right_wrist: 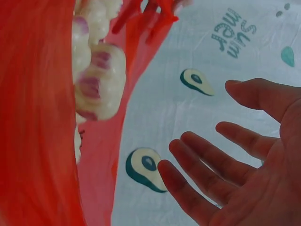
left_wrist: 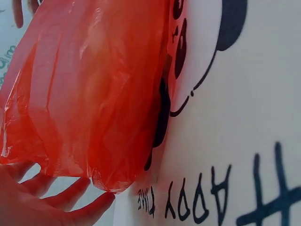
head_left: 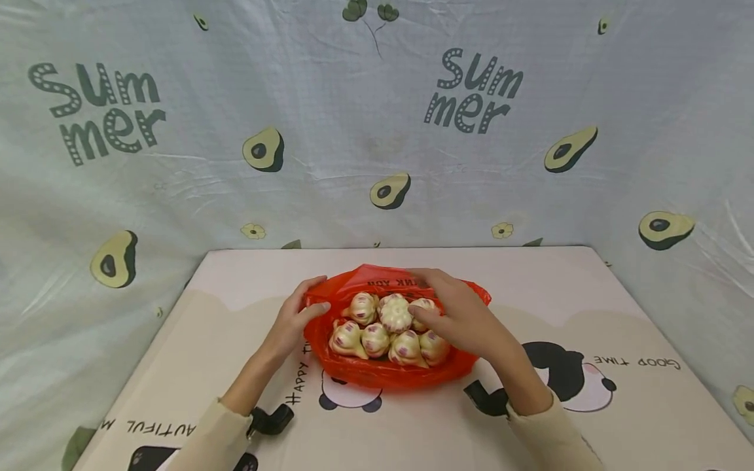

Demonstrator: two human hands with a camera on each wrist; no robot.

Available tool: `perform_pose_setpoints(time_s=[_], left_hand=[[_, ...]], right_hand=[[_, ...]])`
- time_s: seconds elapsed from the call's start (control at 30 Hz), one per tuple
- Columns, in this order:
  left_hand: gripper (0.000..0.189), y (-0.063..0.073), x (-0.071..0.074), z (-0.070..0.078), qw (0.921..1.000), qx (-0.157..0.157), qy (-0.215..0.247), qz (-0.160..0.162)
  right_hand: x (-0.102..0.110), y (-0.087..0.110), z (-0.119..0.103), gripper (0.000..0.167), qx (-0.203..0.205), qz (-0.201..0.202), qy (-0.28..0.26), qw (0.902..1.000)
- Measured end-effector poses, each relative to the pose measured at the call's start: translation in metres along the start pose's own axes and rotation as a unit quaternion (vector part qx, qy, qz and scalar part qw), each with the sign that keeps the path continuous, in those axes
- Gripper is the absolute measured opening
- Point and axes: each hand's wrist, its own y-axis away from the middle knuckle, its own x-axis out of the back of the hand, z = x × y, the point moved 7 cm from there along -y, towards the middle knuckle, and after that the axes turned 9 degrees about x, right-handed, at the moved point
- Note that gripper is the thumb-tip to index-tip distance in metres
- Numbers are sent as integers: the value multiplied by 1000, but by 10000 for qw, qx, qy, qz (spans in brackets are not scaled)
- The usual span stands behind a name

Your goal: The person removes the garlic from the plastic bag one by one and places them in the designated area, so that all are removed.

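A red plastic bag (head_left: 383, 378) lies on the table with its mouth spread wide. Inside it sit several garlic bulbs (head_left: 396, 315), cream with purple patches. My left hand (head_left: 297, 314) holds the bag's left rim, thumb on the inner side and fingers outside; in the left wrist view its fingers (left_wrist: 70, 193) reach along the red plastic. Over the right part of the bag is my right hand (head_left: 462, 317), its thumb in front of the garlic. The right wrist view shows this hand's fingers (right_wrist: 207, 165) spread and holding nothing, beside the garlic (right_wrist: 101, 84).
The pale table (head_left: 235, 288) carries printed panda figures and lettering. Behind it hangs a light cloth (head_left: 330, 98) printed with avocados and the word summer; it continues down both sides. Black devices are strapped at both wrists.
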Motion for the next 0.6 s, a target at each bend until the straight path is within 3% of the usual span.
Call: perform_pose_setpoints(time_s=[0.33,0.6], left_hand=[[67,-7,-5,-7,9994,27,143,-307],[68,-7,-3,-8,9986,-20,366,-376]], right_hand=[[-29,-16,-5,62,-226,-263,237,9991],[-47,-21,12,71,-430,-414,150,9981]])
